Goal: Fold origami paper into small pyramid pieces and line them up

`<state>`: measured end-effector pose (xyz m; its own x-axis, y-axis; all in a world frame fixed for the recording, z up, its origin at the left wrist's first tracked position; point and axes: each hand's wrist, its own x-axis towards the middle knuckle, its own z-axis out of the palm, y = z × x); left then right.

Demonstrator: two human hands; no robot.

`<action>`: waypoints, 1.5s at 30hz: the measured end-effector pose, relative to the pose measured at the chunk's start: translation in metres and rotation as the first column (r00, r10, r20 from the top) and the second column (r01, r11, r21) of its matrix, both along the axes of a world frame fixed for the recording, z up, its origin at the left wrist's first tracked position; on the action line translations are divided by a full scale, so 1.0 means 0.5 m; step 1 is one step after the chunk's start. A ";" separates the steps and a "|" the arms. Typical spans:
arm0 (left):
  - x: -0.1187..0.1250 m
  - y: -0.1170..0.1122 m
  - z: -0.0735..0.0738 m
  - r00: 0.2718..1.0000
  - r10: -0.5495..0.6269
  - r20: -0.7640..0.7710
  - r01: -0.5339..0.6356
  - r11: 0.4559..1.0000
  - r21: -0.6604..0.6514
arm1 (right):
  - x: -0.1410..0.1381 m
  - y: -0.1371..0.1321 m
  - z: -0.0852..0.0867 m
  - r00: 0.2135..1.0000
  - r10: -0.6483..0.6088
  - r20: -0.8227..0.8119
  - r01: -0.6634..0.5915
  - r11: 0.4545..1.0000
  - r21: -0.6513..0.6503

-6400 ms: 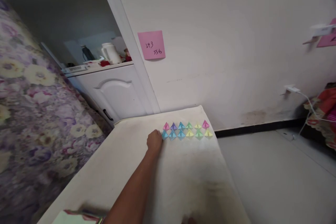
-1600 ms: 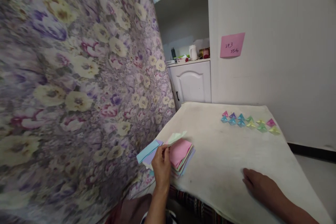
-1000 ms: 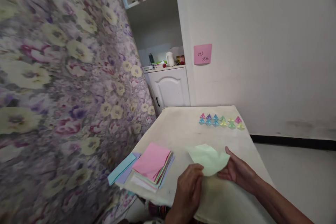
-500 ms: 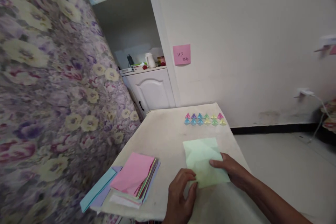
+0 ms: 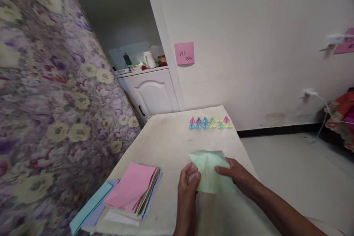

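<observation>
A pale green sheet of paper, creased and slightly bent, is held over the near part of the table. My left hand pinches its left edge between thumb and fingers. On the right side my right hand grips it, thumb on top and fingers underneath, mostly hidden by the paper. Beyond the sheet stand small folded paper pieces in two rows, in pink, purple, blue, green and yellow.
A stack of coloured paper with pink on top lies on the cloth-covered table at the left, beside a folded blue strip. A floral curtain hangs along the left. A pink note sticks to the wall.
My left hand has closed on the sheet's left edge. The sheet has turned and bent from its flatter position. The whole view has shifted slightly.
</observation>
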<state>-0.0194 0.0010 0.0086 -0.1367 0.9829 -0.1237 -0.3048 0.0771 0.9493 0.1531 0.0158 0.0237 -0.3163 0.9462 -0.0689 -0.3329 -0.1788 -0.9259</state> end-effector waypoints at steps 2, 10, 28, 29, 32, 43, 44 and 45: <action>0.004 0.002 0.004 0.999 0.021 0.045 -0.020 0.999 -0.031 | 0.002 0.002 0.000 1.000 -0.003 -0.024 0.004 1.000 0.006; 0.021 0.014 0.017 0.939 -0.162 0.303 0.202 0.974 -0.105 | 0.008 0.016 -0.019 0.997 0.029 0.067 -0.031 0.999 0.025; 0.001 0.026 -0.003 0.992 -0.072 0.107 0.080 0.994 -0.069 | -0.009 0.038 -0.013 0.997 -0.055 0.056 0.057 0.998 -0.032; 0.000 0.026 -0.003 0.993 -0.064 0.102 0.072 0.995 -0.075 | -0.008 0.038 -0.011 0.996 -0.063 0.060 0.065 0.997 -0.034; 0.000 0.027 -0.004 0.993 -0.039 0.109 0.047 0.997 -0.068 | -0.006 0.037 -0.005 0.995 -0.088 0.052 0.090 0.995 -0.043; -0.013 0.025 0.003 0.992 0.002 0.122 -0.001 1.000 -0.008 | 0.000 0.037 -0.001 0.994 -0.103 0.040 0.105 0.992 -0.067; -0.011 0.023 0.011 0.989 -0.010 0.148 0.012 1.000 -0.011 | 0.000 0.037 -0.002 0.994 -0.100 0.048 0.103 0.993 -0.062; -0.009 0.021 0.021 0.985 -0.031 0.172 0.034 0.999 -0.017 | 0.000 0.037 -0.004 0.994 -0.095 0.058 0.098 0.994 -0.057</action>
<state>-0.0237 0.0113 0.0191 -0.0798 0.9836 -0.1618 -0.4602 0.1076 0.8813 0.1532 0.0343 0.0217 -0.2176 0.9659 -0.1407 -0.3003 -0.2034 -0.9319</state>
